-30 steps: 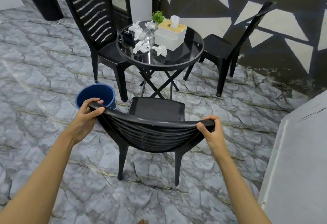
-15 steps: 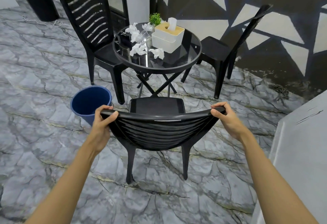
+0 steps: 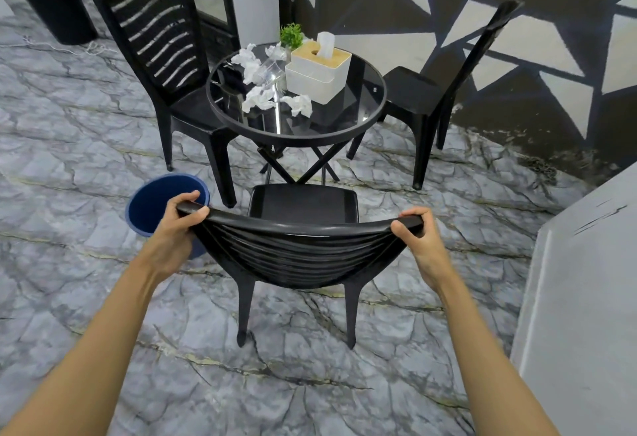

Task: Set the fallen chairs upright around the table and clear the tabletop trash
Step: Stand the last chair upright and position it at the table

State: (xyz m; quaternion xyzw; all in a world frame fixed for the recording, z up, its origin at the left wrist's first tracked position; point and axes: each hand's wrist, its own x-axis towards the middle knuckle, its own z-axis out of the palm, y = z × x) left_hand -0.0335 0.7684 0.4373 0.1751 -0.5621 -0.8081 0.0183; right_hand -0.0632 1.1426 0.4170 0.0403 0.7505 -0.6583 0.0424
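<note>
I am gripping the chair (image 3: pixel 296 249) by its top rail, my left hand (image 3: pixel 172 228) and right hand (image 3: pixel 418 235) curling round its corners (it is standing upright, seat facing the tabletop (image 3: pixel 358 104)). Crumpled tissues (image 3: pixel 256 97) are lying near the tabletop's left edge.

Three chairs (image 3: pixel 296 208) ring the table (image 3: pixel 362 115); bin (image 3: pixel 155 204) left of nearest chair.
</note>
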